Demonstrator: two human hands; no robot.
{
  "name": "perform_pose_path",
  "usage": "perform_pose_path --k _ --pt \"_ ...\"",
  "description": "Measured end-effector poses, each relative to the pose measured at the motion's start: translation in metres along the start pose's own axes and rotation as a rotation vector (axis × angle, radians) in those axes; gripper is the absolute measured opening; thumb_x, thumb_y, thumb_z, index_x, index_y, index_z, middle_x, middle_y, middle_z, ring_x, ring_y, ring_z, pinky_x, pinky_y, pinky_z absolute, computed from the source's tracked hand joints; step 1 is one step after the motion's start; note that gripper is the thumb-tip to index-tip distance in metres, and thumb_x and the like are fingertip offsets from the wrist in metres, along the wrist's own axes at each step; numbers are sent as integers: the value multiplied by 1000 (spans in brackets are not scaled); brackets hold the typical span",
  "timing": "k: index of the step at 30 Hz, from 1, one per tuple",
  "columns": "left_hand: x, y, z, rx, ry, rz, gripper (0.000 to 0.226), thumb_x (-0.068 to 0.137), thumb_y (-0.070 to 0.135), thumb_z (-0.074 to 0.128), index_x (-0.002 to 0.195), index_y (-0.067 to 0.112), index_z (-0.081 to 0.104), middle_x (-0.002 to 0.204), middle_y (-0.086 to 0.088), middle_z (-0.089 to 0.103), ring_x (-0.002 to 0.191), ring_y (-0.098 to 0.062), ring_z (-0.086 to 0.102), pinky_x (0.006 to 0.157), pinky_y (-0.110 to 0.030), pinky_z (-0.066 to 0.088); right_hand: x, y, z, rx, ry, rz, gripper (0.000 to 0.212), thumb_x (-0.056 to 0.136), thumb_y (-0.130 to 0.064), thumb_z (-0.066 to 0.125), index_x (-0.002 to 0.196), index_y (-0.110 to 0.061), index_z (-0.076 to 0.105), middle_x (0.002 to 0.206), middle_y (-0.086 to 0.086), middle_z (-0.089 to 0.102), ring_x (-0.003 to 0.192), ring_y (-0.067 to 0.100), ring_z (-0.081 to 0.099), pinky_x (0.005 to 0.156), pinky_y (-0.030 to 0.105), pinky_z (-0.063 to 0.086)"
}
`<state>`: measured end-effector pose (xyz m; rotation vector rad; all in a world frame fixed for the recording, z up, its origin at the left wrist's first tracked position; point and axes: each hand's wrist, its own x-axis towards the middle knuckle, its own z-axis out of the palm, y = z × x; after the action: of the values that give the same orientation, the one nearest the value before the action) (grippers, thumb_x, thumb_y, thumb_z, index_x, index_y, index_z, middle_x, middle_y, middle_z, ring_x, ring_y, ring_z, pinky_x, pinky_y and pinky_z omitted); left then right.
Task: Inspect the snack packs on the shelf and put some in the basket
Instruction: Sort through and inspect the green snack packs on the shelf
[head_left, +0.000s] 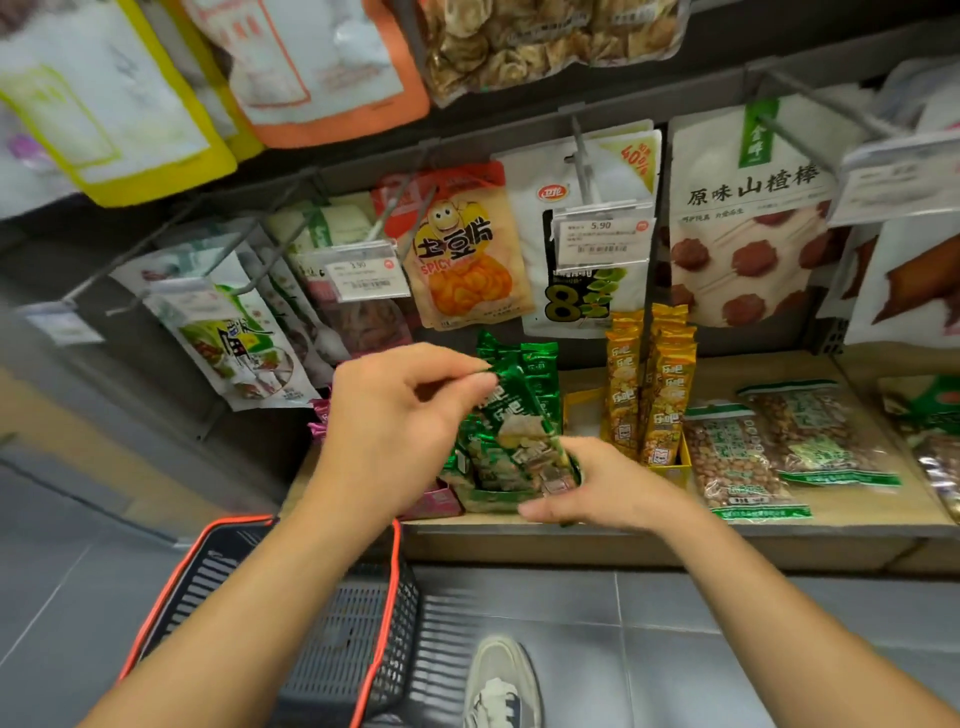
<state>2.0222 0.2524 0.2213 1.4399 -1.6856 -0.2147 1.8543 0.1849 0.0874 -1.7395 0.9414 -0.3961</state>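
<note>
Over the shelf (727, 366), a green snack pack (519, 415) is pinched by the left hand (395, 415) and clasped by the right hand (610, 488).

Pale shoe (501, 680) on grey floor tiles (675, 639); hanging price tag (600, 236).

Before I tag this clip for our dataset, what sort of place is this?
Most likely a shop's snack aisle: snack packs hang on pegs behind price tags, more stand on a wooden shelf, and a shopping basket sits on the floor.
</note>
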Motion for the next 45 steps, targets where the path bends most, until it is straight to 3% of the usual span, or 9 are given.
perform_pose_path --k 4,6,10,15,24,34,36,40,45 --pt "-5 6 -24 -427 52 -337 34 81 3 71 56 25 74 58 6 66 55 -7 60 52 -18 47 -36 -44 -26 -196 -155 46 57 74 -40 81 121 -17 57 111 -9 65 101 12 62 95 38 50" --pt "-9 7 -30 -611 36 -447 35 84 5 66 53 20 71 61 2 65 55 -14 58 50 -21 47 -56 -61 -35 -189 -222 40 42 78 -33 80 109 -15 58 98 -2 67 90 15 64 86 37 52" --pt "-12 5 -30 -834 102 -599 35 88 11 63 53 17 65 62 -4 50 46 -9 45 40 -16 39 -99 -89 -42 -133 -230 79 37 81 -30 78 106 -12 57 85 0 64 72 6 60 66 21 53" --pt "-12 11 -20 -852 92 -530 36 92 13 62 56 15 67 51 3 50 39 -4 44 39 -15 39 -139 -96 -35 154 -134 23 37 79 -36 73 104 -16 55 68 2 57 54 13 55 48 22 47" --pt "-10 2 -16 -772 182 -457 19 88 0 64 78 13 72 63 4 68 52 -7 57 48 -17 46 -136 -97 -26 375 -132 46 34 86 -60 45 82 -29 59 69 11 61 50 13 56 45 21 47" --pt "-11 -4 -4 -865 196 -484 20 82 -6 66 82 13 74 76 -2 74 75 -13 69 65 -21 55 -131 -85 -21 -97 160 -27 47 81 -70 37 101 -32 57 77 -10 64 61 -2 55 53 12 40" --pt "-12 -2 -3 -966 129 -518 10 80 9 70 89 12 73 86 -4 75 84 -14 71 71 -22 56 -134 -84 -19 -265 278 -59 44 81 -74 32 99 -39 51 76 -20 63 62 0 56 51 16 40" --pt "-16 1 3 -955 -5 -544 37 69 34 72 102 16 71 91 -1 73 90 -11 70 77 -21 56 -136 -78 -5 -711 482 -101 50 82 -76 18 117 -44 38 79 -15 60 69 7 56 56 29 43" --pt "-15 0 4 -923 26 -609 14 92 26 62 93 18 74 76 1 65 71 -11 65 65 -23 55 -133 -78 9 -543 470 -156 45 87 -70 27 122 -43 39 94 -16 59 81 7 57 66 33 45"
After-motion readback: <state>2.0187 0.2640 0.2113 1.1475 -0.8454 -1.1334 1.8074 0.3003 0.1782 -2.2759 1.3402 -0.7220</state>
